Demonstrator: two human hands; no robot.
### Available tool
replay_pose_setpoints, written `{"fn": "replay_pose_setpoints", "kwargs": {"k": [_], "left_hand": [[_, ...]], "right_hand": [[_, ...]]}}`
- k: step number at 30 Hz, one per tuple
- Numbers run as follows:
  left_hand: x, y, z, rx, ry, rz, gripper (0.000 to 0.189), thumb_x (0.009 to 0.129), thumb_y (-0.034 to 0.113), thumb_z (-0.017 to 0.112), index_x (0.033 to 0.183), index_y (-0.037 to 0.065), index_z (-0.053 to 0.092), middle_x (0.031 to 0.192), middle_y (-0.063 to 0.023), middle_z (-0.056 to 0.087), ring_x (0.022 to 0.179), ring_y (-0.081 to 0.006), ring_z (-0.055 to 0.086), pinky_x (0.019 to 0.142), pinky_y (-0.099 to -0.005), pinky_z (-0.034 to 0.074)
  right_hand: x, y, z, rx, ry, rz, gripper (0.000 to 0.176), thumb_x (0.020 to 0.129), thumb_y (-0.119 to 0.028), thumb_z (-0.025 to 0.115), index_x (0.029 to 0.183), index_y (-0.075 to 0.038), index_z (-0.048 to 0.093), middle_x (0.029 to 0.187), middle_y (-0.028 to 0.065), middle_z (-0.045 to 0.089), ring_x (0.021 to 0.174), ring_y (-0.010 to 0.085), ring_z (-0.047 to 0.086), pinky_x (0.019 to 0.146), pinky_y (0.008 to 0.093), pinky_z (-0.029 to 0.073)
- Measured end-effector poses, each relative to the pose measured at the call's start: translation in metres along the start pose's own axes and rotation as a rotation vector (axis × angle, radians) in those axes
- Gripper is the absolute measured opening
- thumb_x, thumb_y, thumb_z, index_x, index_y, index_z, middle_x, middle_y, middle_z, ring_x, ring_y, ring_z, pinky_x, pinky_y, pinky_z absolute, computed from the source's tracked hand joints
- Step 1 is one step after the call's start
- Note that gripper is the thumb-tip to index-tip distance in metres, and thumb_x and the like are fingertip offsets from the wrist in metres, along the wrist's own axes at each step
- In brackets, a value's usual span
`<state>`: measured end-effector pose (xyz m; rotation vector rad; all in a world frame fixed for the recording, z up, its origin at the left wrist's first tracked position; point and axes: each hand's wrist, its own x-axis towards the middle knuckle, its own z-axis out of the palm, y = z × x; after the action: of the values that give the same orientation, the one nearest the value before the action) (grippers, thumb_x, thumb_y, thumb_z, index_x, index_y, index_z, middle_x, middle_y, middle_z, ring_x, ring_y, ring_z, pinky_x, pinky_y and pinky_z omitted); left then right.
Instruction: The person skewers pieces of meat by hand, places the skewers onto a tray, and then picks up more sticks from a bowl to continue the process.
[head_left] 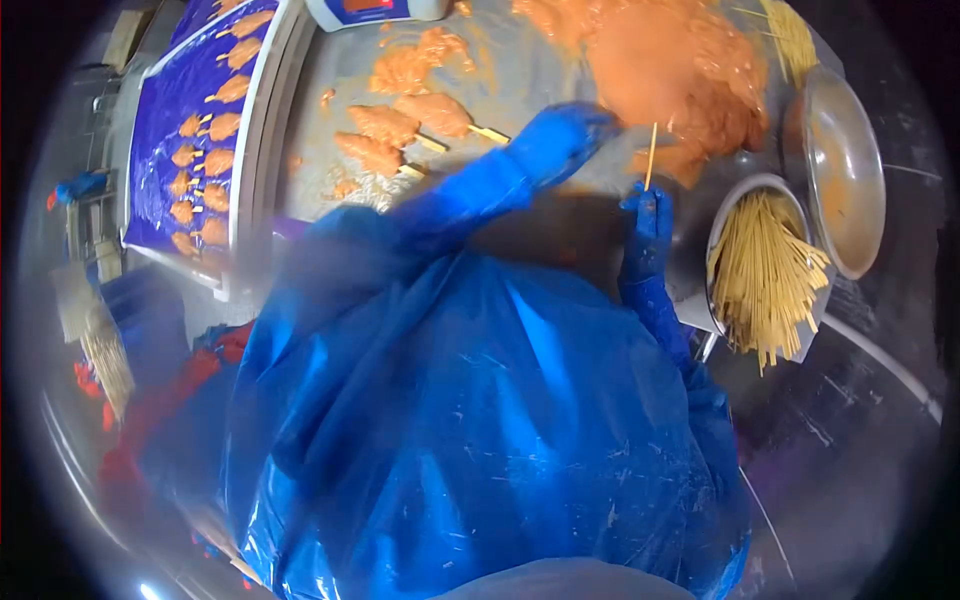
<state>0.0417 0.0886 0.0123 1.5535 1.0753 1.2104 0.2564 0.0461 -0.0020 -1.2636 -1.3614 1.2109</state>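
My right hand (648, 215), in a blue glove, grips one thin wooden stick (652, 155) near its lower end, fingers closed around it. The stick points almost straight away from my body, its long axis running from the fingertips toward the near edge of a large heap of orange-coated meat (690, 90) on the metal table (335, 70). That heap lies ahead of both hands, spreading to the right; from my left hand (565, 140) it is ahead and to the right. The left hand, also gloved, sits closer to the heap than the right, at its left edge, with its fingers toward the gap between the two hands. Three coated pieces on sticks (400, 120) lie to the left of it, and a container (715, 220) packed with loose sticks (765, 270) stands just right of my right hand. I cannot tell whether the left fingers are empty or hold a piece, because they are dark and blurred. Nor can I judge whether the stick's tip touches the meat or only overlaps it from this viewpoint. The heap's far side is cut off at the top edge.
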Motion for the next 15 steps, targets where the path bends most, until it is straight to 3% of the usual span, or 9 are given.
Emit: {"fn": "replay_pose_setpoints", "kwargs": {"k": [2,3,5,8,9,10,12,13,15], "left_hand": [[0.045,0.005,0.009,0.824,0.014,0.375,0.043,0.087,0.012,0.055,0.13,0.01,0.057,0.13,-0.0159,0.057,0.122,-0.0341,0.053,0.103,-0.0455,0.042],[0.058,-0.006,0.018,0.831,0.013,0.374,0.043,0.087,0.012,0.055,0.13,0.01,0.057,0.13,-0.0159,0.057,0.122,-0.0341,0.053,0.103,-0.0455,0.042],[0.067,-0.041,0.031,0.984,-0.053,0.268,0.048,0.087,0.011,0.053,0.134,0.01,0.053,0.134,-0.016,0.053,0.126,-0.0325,0.049,0.105,-0.046,0.038],[0.026,-0.03,0.037,0.978,-0.115,0.284,0.049,0.087,0.012,0.052,0.135,0.01,0.053,0.135,-0.0159,0.053,0.125,-0.0315,0.05,0.105,-0.0462,0.039],[0.006,-0.016,0.036,0.99,-0.051,0.408,0.052,0.086,0.01,0.051,0.138,0.009,0.05,0.129,-0.0155,0.058,0.118,-0.033,0.055,0.102,-0.0456,0.04],[-0.002,-0.01,0.027,0.982,-0.063,0.408,0.052,0.086,0.01,0.051,0.138,0.009,0.05,0.129,-0.0155,0.058,0.118,-0.033,0.055,0.102,-0.0456,0.04],[-0.017,0.001,0.008,0.532,-0.183,-0.092,0.056,0.086,0.015,0.058,0.14,0.009,0.048,0.116,-0.0182,0.063,0.112,-0.0333,0.058,0.095,-0.0445,0.046],[-0.025,0.003,0.001,0.524,-0.191,-0.099,0.056,0.086,0.015,0.058,0.14,0.009,0.048,0.116,-0.0182,0.063,0.112,-0.0333,0.058,0.095,-0.0445,0.046],[-0.043,0.005,-0.008,0.476,0.242,0.029,0.052,0.084,0.023,0.067,0.133,0.011,0.055,0.108,-0.016,0.066,0.103,-0.0326,0.061,0.091,-0.0436,0.047]], "right_hand": [[-0.006,0.003,-0.011,-0.087,0.047,-0.102,0.023,0.102,-0.025,0.047,0.11,-0.009,0.062,0.081,-0.0047,0.056,0.067,0.0035,0.041,0.06,0.0209,0.034],[-0.007,0.006,-0.017,-0.081,0.045,-0.103,0.023,0.102,-0.025,0.047,0.11,-0.009,0.062,0.081,-0.0047,0.056,0.067,0.0035,0.041,0.06,0.0209,0.034],[-0.008,0.016,-0.027,-0.097,0.018,0.085,0.025,0.101,-0.026,0.05,0.111,-0.01,0.065,0.082,-0.0051,0.056,0.067,0.0042,0.042,0.061,0.0215,0.034],[-0.01,0.031,-0.03,-0.188,0.062,-0.034,0.025,0.101,-0.028,0.051,0.108,-0.01,0.066,0.083,-0.0051,0.056,0.068,0.0045,0.042,0.06,0.0213,0.034],[-0.01,0.03,-0.032,-0.187,0.072,-0.027,0.025,0.101,-0.028,0.051,0.108,-0.01,0.066,0.083,-0.0051,0.056,0.068,0.0045,0.042,0.06,0.0213,0.034],[-0.008,0.024,-0.033,-0.212,0.038,-0.021,0.025,0.101,-0.028,0.051,0.108,-0.009,0.066,0.081,-0.0052,0.056,0.067,0.0045,0.042,0.059,0.0214,0.034],[-0.004,0.014,-0.033,-0.239,0.006,-0.004,0.026,0.101,-0.028,0.051,0.107,-0.009,0.066,0.08,-0.0054,0.056,0.066,0.0045,0.042,0.058,0.0215,0.033],[-0.001,0.011,-0.031,-0.208,-0.028,0.06,0.025,0.1,-0.027,0.052,0.107,-0.008,0.067,0.078,-0.0054,0.055,0.065,0.0046,0.041,0.057,0.0219,0.033],[0.002,0.016,-0.027,-0.185,-0.073,0.13,0.024,0.1,-0.026,0.053,0.106,-0.008,0.067,0.076,-0.0054,0.054,0.063,0.0047,0.041,0.056,0.0223,0.033]]}}
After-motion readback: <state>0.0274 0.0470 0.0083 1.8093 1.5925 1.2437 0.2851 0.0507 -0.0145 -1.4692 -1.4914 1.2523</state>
